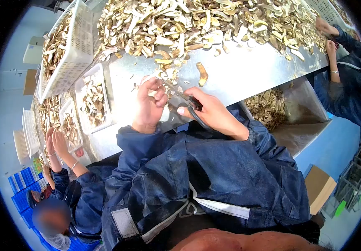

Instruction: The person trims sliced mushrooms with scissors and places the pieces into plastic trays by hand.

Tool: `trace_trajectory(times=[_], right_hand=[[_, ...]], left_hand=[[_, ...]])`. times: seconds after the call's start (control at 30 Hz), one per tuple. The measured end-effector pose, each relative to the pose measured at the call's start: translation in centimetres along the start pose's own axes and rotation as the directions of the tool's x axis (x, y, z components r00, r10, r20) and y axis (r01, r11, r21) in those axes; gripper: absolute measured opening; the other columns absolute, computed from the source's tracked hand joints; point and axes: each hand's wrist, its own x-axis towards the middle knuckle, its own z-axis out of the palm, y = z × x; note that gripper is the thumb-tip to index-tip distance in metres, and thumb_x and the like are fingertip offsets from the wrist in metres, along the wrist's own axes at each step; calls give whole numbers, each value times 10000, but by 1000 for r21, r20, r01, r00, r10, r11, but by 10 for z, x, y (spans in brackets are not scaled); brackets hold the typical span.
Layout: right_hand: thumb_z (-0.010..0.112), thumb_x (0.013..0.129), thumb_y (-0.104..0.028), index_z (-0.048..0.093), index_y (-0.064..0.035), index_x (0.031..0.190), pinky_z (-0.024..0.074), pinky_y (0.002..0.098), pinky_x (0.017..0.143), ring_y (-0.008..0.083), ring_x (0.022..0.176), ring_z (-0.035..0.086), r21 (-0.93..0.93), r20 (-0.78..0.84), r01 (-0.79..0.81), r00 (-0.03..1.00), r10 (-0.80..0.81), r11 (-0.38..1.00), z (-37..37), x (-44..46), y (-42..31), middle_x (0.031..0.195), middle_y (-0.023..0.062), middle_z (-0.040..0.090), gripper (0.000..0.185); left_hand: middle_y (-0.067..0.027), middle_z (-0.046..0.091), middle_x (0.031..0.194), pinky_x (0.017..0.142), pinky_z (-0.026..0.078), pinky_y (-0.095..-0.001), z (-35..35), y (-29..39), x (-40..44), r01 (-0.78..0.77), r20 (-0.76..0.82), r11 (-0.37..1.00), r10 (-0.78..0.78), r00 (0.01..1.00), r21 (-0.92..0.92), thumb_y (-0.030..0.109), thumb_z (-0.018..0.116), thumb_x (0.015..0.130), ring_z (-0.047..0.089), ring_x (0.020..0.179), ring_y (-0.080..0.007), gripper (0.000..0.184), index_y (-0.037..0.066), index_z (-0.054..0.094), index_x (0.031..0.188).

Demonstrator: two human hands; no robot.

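Observation:
My right hand [216, 112] grips a pair of scissors [177, 90] by the black handles. Their metal blades point up and left, close to the fingers of my left hand [151, 102]. That hand is closed, its fingers curled in; something pale shows at the fingertips, too washed out by glare to name. Just beyond the blades, small mushroom pieces lie on the metal table [142, 65]. To the right of them is a single yellow-brown mushroom slice [202, 74]. A large heap of sliced mushrooms [184, 27] spreads across the far side of the table.
On my left stand a tall white basket [78, 46] and a white tray [107, 100], both with mushroom slices. A bin [308, 121] with brown pieces sits below the table's edge at right. Co-workers are at left [80, 196] and far right [348, 90].

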Motion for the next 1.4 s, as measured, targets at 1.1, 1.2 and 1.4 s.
trace_trajectory(times=[1.1,1.2,1.4], right_hand=[[651,994,-323,597,-45,1170,333,221,474,49,529,434,414,-96,-64,989,114,908,-12,12,28,673,-23,494,334],[651,995,-317,596,-47,1161,329,222,470,50,519,428,403,-95,-58,990,105,913,-13,12,33,672,-22,493,322],[663,989,-303,596,-46,1156,319,223,453,47,498,422,426,-70,-53,993,91,903,-11,15,32,670,-22,496,314]], left_hand=[[-28,671,774,630,461,-279,-13,26,89,-194,237,-183,252,938,964,250,708,916,591,660,-137,257,-5,698,889],[-35,671,778,605,445,-269,-18,28,79,-212,151,218,263,953,953,288,693,928,573,656,-140,286,3,694,922],[-141,637,993,521,375,-225,-25,36,35,139,101,953,-171,980,268,210,516,1013,487,651,-104,231,-4,585,1066]])
